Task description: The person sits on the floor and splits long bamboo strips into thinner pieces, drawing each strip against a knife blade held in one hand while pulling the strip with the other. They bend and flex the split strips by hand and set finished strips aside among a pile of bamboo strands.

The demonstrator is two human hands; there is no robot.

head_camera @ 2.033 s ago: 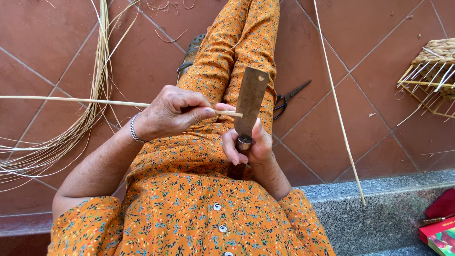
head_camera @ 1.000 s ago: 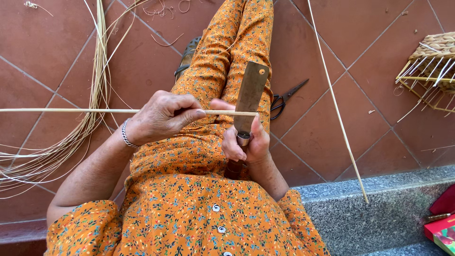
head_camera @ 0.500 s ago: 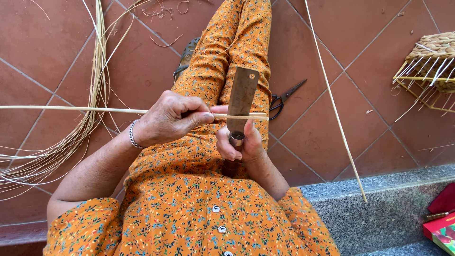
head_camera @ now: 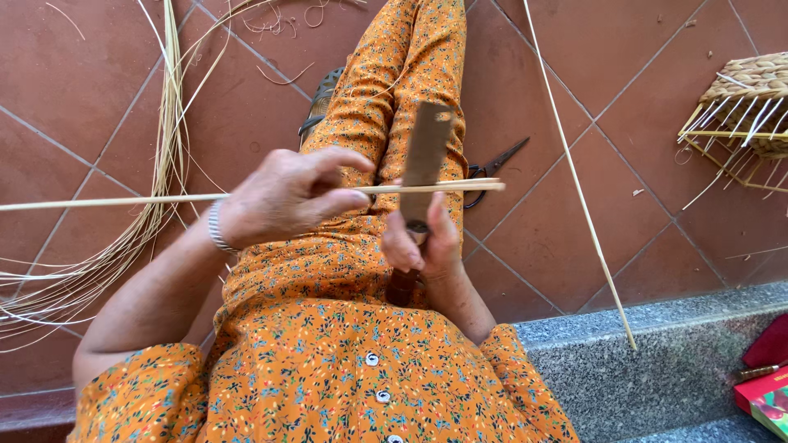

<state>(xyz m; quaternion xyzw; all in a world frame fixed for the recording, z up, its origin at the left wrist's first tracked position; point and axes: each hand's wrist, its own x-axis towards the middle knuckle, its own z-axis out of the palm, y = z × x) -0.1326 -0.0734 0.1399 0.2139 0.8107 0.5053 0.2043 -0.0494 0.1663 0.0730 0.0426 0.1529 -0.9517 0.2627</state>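
The left hand (head_camera: 287, 197) pinches a thin cane strip (head_camera: 123, 200) held level over the lap; the right hand (head_camera: 423, 242) grips an upright knife (head_camera: 425, 160) against it; a slip could likely nick the thumb or split the strip.

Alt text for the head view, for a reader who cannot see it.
A seated person's left hand pinches a long thin cane strip against an upright flat blade gripped by the right hand. Scissors and a half-woven basket lie on the red tile floor.
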